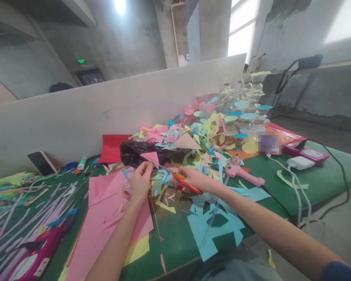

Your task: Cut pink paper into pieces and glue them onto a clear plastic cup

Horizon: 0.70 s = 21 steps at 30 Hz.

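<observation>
My left hand (140, 180) pinches a small pink paper piece (151, 157) above the green table (324, 183). My right hand (193, 178) grips red-handled scissors (185, 182) whose blades point left toward that pink piece. Both hands are closed. Under them lie large pink paper sheets (105, 218), a yellow sheet (139, 249) and a cut-up blue sheet (215, 224).
A heap of coloured paper scraps (204, 128) and a black plastic bag (140, 153) sit behind the hands against a white divider board (105, 113). A pink glue gun (244, 175), white charger with cables (300, 163), phone (41, 163) and thin strips (23, 210) lie around.
</observation>
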Motion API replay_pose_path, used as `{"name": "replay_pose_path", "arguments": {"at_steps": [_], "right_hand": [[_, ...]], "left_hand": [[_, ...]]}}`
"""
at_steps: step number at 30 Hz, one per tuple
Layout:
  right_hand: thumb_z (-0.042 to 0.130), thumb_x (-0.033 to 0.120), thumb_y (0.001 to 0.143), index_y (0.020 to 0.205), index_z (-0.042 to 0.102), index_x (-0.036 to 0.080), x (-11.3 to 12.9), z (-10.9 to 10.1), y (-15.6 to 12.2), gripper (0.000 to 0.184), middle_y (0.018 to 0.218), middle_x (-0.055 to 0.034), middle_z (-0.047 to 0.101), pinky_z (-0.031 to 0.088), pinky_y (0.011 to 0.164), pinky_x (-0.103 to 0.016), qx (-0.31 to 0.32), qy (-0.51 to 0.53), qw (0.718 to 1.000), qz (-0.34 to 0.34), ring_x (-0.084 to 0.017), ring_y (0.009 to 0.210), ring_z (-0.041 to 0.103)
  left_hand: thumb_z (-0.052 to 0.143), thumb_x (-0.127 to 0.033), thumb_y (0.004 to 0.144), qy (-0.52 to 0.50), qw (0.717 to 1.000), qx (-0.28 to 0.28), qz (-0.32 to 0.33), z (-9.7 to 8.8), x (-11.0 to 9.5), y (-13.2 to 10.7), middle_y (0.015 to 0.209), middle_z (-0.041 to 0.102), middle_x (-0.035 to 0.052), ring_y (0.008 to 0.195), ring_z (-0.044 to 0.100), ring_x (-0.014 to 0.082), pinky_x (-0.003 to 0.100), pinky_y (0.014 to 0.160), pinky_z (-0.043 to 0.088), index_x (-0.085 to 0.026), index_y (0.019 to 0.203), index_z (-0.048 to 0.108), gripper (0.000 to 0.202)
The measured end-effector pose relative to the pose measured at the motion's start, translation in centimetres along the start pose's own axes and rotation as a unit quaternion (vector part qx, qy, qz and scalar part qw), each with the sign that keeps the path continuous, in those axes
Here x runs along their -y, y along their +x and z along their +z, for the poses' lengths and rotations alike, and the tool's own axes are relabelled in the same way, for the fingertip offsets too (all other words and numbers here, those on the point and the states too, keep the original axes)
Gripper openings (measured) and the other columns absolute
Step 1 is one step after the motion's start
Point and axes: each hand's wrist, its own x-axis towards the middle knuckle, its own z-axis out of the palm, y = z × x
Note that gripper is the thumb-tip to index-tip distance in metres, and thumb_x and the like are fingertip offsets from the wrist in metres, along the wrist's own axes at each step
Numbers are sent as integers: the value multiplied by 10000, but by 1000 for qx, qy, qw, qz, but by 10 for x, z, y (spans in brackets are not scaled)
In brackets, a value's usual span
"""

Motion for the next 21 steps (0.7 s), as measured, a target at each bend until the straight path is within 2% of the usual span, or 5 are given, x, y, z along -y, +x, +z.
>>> {"name": "replay_pose_path", "arguments": {"at_steps": [9, 17, 21], "right_hand": [[574, 719, 733, 792, 426, 216, -1, 1, 1, 528, 730, -9, 690, 460, 553, -253, 0, -2, 1000, 6, -189, 644, 669], [551, 725, 750, 840, 459, 206, -6, 0, 1, 535, 744, -24, 684, 421, 501, -240, 18, -20, 999, -31, -175, 614, 630], [594, 695, 739, 832, 454, 205, -8, 1, 2, 519, 752, -22, 682, 425, 510, -237, 19, -18, 999, -45, -168, 611, 622]], "left_hand": [[591, -419, 768, 4, 1000, 2, 3, 0, 1, 0, 544, 448, -31, 524, 384, 104, 209, 499, 302, -177, 663, 574, 265], [600, -405, 754, 11, 1000, 0, 10, 0, -4, -4, 583, 457, -32, 545, 405, 103, 201, 507, 327, -179, 653, 560, 251], [595, -398, 759, 10, 1000, 4, 11, 0, -4, -4, 574, 435, -36, 541, 382, 100, 199, 502, 319, -179, 651, 553, 248]]}}
